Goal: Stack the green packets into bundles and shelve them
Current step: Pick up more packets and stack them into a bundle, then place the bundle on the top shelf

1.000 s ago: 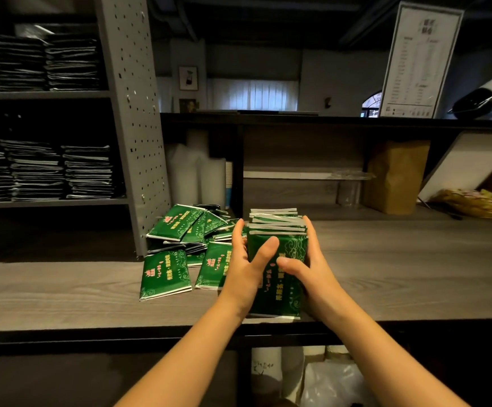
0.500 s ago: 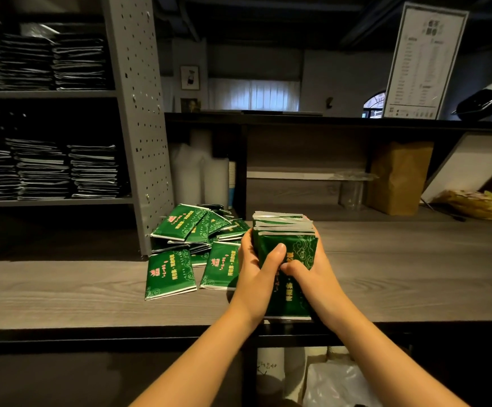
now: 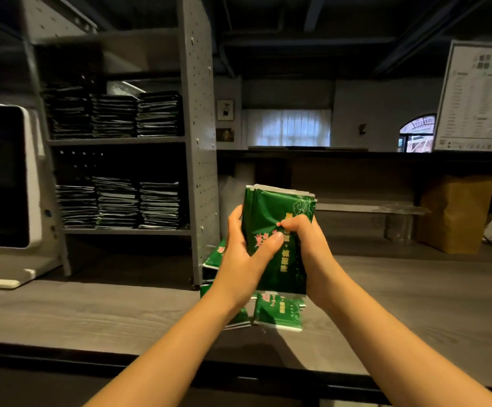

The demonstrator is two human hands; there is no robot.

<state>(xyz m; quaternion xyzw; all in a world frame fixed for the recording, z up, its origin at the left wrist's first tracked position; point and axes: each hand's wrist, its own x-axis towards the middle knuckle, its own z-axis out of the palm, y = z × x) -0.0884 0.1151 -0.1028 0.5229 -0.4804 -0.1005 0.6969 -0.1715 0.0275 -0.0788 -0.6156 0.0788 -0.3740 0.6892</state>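
Observation:
A thick bundle of green packets [image 3: 278, 210] stands upright in the air above the wooden counter [image 3: 400, 301]. My left hand [image 3: 246, 254] grips its left edge, thumb across the front. My right hand [image 3: 305, 239] grips its right edge, thumb curled over the front. Loose green packets [image 3: 278, 314] lie on the counter below and behind my hands, mostly hidden by them. The grey metal shelf unit [image 3: 197, 118] stands to the left, with several stacks of packets [image 3: 158, 114] on its two shelves.
A white device with a dark screen [image 3: 1, 177] sits at the far left on the counter. A brown paper bag [image 3: 456, 212] stands at the back right. A framed menu sheet [image 3: 474, 96] leans on the upper ledge.
Both hands have lifted the bundle off the counter and raised it upright. My view has swung to the left, bringing more of the shelf unit and the white device into view.

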